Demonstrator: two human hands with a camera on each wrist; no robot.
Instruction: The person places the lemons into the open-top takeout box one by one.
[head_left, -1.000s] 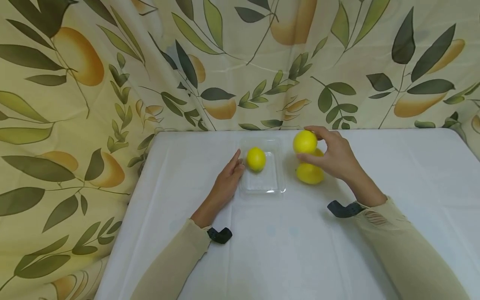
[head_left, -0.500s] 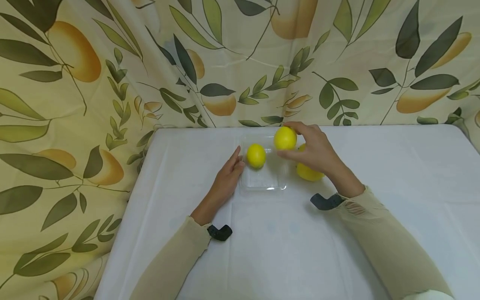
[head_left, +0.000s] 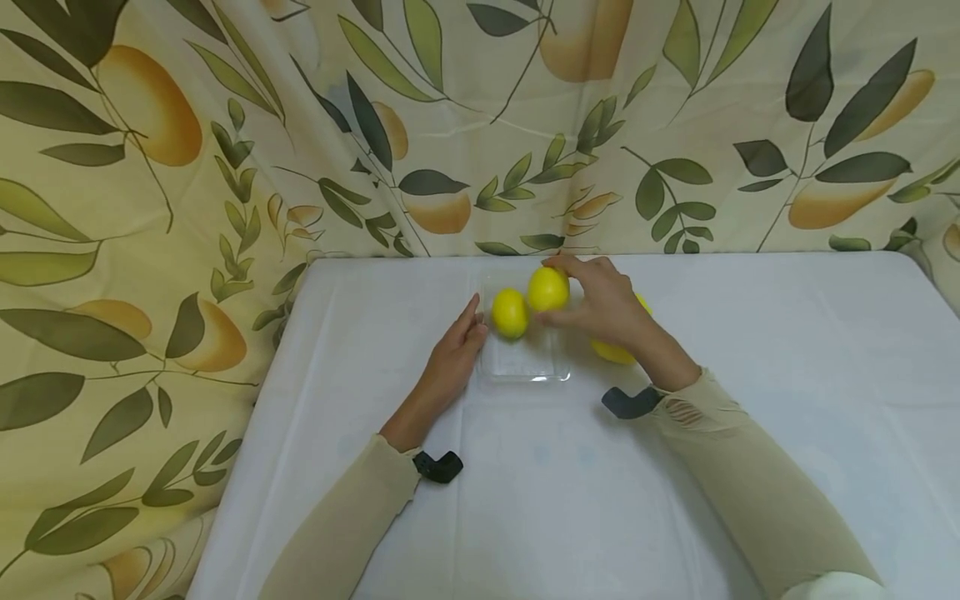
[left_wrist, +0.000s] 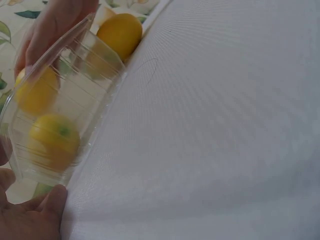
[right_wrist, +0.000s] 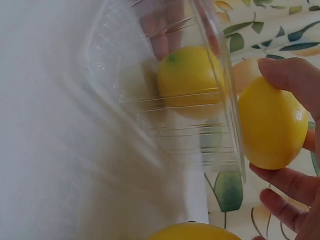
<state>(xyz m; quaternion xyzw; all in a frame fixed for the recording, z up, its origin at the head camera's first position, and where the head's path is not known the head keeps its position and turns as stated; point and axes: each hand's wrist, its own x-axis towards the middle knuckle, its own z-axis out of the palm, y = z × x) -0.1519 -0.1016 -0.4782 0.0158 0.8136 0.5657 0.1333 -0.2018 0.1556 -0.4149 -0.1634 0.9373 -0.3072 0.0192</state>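
A clear plastic container (head_left: pixel 523 367) stands near the table's back edge, one lemon (head_left: pixel 510 314) lying inside at its left. My left hand (head_left: pixel 448 358) rests against the container's left side with its fingers fairly straight; in the left wrist view its thumb (left_wrist: pixel 54 202) touches the lower corner. Between thumb and fingertips, my right hand (head_left: pixel 603 304) pinches a second lemon (head_left: pixel 548 289) over the container, close to the first. The right wrist view shows this held lemon (right_wrist: pixel 272 124) at the rim. More yellow fruit (head_left: pixel 613 351) sits right of the container, partly hidden by my right hand.
A white cloth covers the table (head_left: pixel 525 517). Behind it and to the left hangs a curtain (head_left: pixel 300 125) printed with leaves and fruit. Dark wrist cameras are worn at both wrists, the right one (head_left: pixel 630 403) low above the cloth.
My right hand has carried its lemon leftward from above the fruit on the right to over the container, then slightly lower. The left hand and container have stayed in place.
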